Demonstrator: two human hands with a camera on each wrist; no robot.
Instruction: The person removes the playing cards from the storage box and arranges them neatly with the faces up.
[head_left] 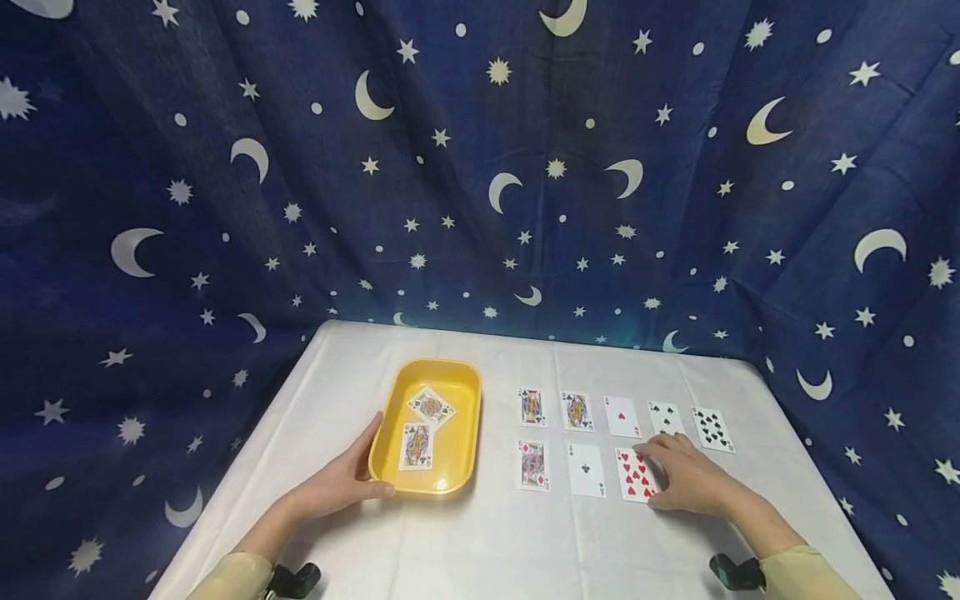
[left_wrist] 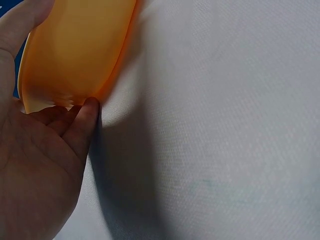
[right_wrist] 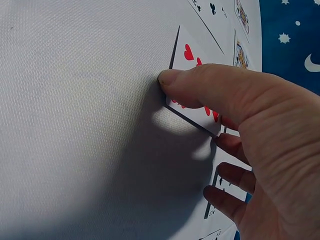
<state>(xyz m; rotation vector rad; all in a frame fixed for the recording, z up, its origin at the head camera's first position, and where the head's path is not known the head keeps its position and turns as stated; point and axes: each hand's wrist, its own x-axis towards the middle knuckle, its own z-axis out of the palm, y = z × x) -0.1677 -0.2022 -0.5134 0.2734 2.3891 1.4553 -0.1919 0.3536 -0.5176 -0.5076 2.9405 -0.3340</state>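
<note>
My left hand (head_left: pixel 343 481) holds the yellow tray (head_left: pixel 457 442) at its near left corner, thumb on the near end and fingers along the left side. Two face cards, a tilted one (head_left: pixel 431 407) and a straighter one (head_left: pixel 416 447), lie face up inside it. On the right, my right hand (head_left: pixel 692 477) pinches a hearts playing card (head_left: pixel 634 475) by its right-hand corners. The right wrist view has the thumb (right_wrist: pixel 180 86) over one corner of this card and the index finger at another; its remaining fingers extend beyond the card, above the cloth.
A back row runs from a jack-like card (head_left: pixel 532 407) past an ace of hearts (head_left: pixel 622 416) to a spotted black card (head_left: pixel 712 429). Left of the hearts card lie an ace of clubs (head_left: pixel 586 469) and a red face card (head_left: pixel 533 465). Starry blue cloth (head_left: pixel 450 192) hangs behind the white table (head_left: pixel 480 550).
</note>
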